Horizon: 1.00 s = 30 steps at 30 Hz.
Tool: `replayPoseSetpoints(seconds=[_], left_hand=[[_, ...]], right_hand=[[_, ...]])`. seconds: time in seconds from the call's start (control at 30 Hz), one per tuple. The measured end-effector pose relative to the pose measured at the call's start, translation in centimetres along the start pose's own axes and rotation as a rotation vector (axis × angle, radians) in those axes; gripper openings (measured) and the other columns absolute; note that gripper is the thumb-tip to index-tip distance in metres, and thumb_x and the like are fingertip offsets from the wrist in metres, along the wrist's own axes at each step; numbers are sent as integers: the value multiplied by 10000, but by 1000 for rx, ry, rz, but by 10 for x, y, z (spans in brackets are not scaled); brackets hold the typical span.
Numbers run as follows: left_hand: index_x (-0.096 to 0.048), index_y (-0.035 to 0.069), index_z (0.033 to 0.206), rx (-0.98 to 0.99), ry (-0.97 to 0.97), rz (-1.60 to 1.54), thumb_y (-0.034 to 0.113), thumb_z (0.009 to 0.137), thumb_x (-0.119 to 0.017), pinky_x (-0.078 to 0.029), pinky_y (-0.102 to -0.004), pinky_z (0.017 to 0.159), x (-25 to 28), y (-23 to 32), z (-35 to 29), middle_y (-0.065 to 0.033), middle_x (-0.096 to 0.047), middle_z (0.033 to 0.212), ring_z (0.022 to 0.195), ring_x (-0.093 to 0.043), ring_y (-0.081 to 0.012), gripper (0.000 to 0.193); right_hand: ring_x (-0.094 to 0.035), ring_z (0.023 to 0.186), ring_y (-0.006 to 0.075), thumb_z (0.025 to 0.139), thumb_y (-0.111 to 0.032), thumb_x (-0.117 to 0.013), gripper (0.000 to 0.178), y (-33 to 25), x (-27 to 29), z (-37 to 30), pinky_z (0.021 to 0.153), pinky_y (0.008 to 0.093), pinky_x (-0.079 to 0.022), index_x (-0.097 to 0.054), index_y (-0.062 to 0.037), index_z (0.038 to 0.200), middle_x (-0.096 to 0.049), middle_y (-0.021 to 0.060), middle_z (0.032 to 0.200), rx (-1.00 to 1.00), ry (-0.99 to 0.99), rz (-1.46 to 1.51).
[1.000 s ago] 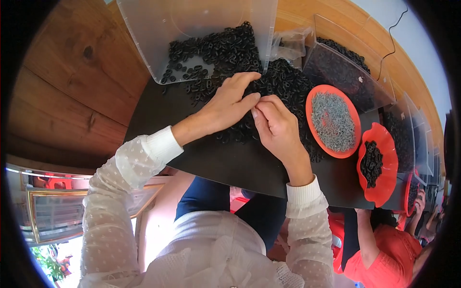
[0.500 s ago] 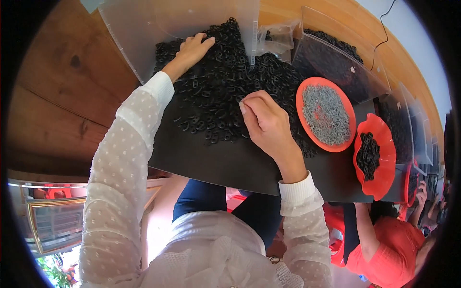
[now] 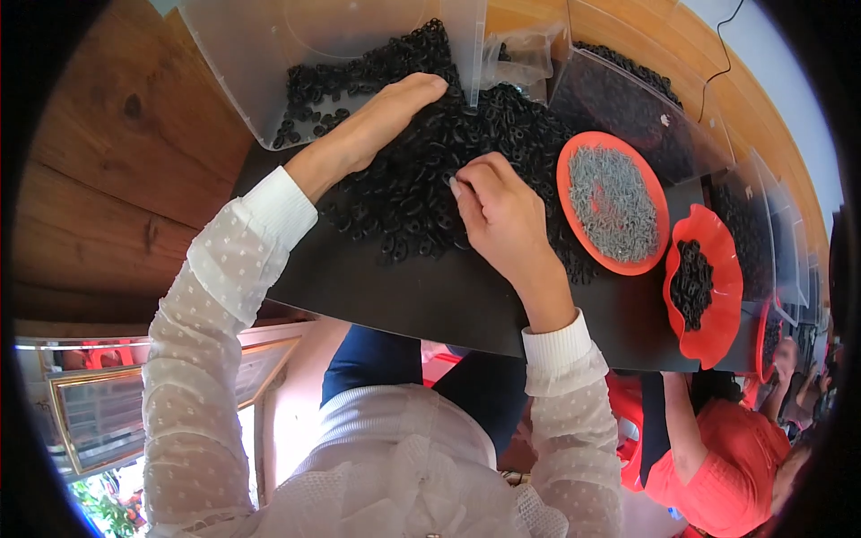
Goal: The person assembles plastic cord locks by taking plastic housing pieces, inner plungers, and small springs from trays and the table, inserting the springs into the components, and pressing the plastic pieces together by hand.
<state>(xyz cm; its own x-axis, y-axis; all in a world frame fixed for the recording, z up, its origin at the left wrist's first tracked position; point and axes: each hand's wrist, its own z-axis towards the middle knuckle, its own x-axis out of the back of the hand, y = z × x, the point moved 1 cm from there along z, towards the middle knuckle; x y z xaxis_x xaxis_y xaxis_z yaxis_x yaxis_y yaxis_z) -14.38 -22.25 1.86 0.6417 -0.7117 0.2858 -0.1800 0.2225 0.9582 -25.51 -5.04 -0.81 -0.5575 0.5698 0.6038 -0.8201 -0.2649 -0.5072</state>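
My left hand [image 3: 386, 125] lies edge-on across the heap of small black link-shaped pieces [image 3: 413, 197], at the mouth of a clear plastic bin [image 3: 215, 54]. It looks stretched out flat against the pieces, its lower side partly hidden. Closer to me and to the right, my right hand [image 3: 511, 220] is held over the same heap, thumb and fingers pinched together. Whatever may be between those fingertips is too small or hidden to make out. More black pieces lie inside the bin along its back.
Right of the heap are a red plate [image 3: 657, 251] of small grey metal pieces and a wavy red dish [image 3: 722, 287] with black pieces. Clear bins [image 3: 628, 117] line the far side of the dark table [image 3: 395, 296]. A person in red [image 3: 717, 448] sits at right.
My left hand has come out of the bin toward the right and turned edge-on. Bare bin floor shows where pieces lay, and the heap before it is fuller. My right hand hardly moved.
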Motion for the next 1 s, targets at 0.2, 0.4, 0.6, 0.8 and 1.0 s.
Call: replayPoseSetpoints(seconds=[0.2,0.4,0.6,0.8,1.0], left_hand=[[-543,21,1253,-82,-110,-67,339,979,-468,-286,-284,1044,-28,23,-29,-39,-533,1245,1195,-442,-136,426],[-494,35,1312,-229,-104,336,280,994,-434,-326,-286,1039,-27,36,-74,-109,-507,1299,1237,-456,-184,406],[-437,50,1361,-472,-15,914,352,909,-530,-233,-454,1081,-3,1,-125,-188,-322,1469,1340,-314,-359,552],[-441,101,1372,-557,-52,1158,496,774,-651,-205,-563,1064,-25,-5,-136,-219,-262,1497,1377,-260,-390,746],[-508,68,1295,-621,110,1152,403,786,-672,-259,-562,1039,-35,-17,-104,-225,-342,1440,1339,-316,-381,631]], right_hand=[[-606,750,373,868,-107,-600,73,11,6,2,627,440,-494,-582,-40,890,-576,140,879,-90,87,-29],[-599,779,381,886,-65,-572,61,11,12,2,653,437,-484,-569,-15,921,-574,158,888,-152,130,8],[-598,762,364,885,-25,-559,96,11,13,2,661,417,-481,-569,-11,979,-586,171,892,-129,207,54],[-599,717,310,872,25,-561,106,12,13,2,632,356,-478,-571,4,976,-576,160,829,-27,266,108],[-614,674,153,905,3,-550,116,0,35,7,626,272,-504,-586,9,1014,-623,114,825,-133,370,290]])
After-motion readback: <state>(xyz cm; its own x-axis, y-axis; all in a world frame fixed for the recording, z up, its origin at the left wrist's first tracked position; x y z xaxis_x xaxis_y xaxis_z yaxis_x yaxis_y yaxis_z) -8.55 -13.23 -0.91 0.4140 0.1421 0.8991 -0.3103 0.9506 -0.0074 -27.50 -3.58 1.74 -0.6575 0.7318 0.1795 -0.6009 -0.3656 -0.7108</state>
